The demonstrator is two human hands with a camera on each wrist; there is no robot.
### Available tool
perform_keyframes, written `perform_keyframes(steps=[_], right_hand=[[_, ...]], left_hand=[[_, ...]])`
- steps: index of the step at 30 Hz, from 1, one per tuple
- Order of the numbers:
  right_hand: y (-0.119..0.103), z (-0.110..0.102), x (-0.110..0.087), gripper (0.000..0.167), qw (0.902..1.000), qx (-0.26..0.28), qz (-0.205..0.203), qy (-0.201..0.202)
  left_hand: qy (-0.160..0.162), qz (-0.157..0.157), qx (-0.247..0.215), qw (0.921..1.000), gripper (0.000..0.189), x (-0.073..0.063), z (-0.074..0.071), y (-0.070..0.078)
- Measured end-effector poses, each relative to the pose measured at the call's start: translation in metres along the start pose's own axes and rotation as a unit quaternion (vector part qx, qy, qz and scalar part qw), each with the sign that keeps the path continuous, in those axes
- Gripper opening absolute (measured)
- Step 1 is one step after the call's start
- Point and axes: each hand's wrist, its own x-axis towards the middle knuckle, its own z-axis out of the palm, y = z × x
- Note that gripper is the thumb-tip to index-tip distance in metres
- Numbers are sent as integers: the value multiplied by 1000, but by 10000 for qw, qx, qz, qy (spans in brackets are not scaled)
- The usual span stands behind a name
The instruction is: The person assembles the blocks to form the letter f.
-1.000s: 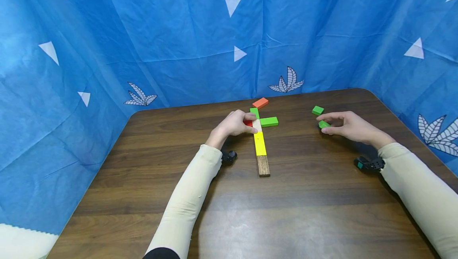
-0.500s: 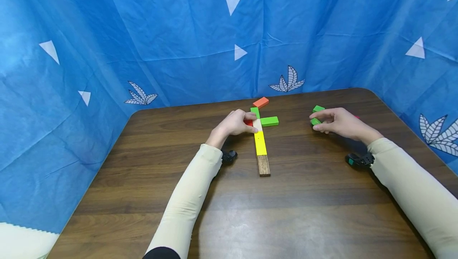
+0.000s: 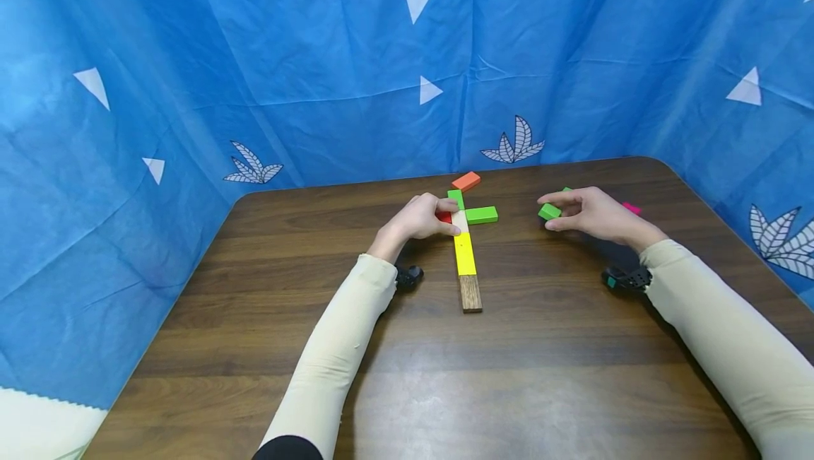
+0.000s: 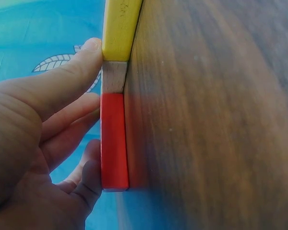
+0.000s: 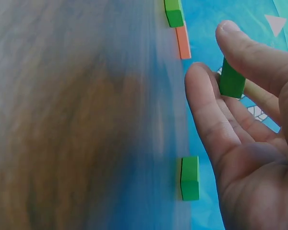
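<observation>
On the table, a yellow block (image 3: pixel 464 254), a pale wood block (image 3: pixel 459 221) and a brown block (image 3: pixel 470 294) lie end to end, with a green block (image 3: pixel 455 197) at the far end. Flat beside the pale one is a red block (image 4: pixel 114 141), mostly covered by my left hand (image 3: pixel 420 218) in the head view. That hand's thumb touches the yellow block's edge, and its fingers rest on the red block. My right hand (image 3: pixel 598 216) pinches a small green block (image 5: pixel 232 82) between thumb and fingers, raised above the table.
A longer green block (image 3: pixel 481 215) sticks out to the right of the row. Near the back edge lies an orange block (image 3: pixel 466 181). Another green block (image 5: pixel 190 178) and a pink piece (image 3: pixel 632 208) are by the right hand. A blue curtain (image 3: pixel 331 57) surrounds the table (image 3: pixel 254 347).
My right hand has moved left and slightly away from me, carrying the small green block. The pink piece has come into sight behind it. My left hand has kept its place.
</observation>
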Motion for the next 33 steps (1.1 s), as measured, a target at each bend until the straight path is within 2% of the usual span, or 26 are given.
perform_keyframes(steps=[11,20,23,33], right_hand=[[-8,1,11,55,9998,43,-6,200],[-10,4,26,52,9980,299,31,555],[-10,7,31,49,9978,376,57,548],[-12,13,56,44,9992,140,-4,386]], left_hand=[[-10,35,22,10000,62,2,-1,1],[-9,13,-4,10000,62,3,-1,2],[-16,-55,-15,10000,62,3,0,2],[15,-65,4,10000,62,1,1,1]])
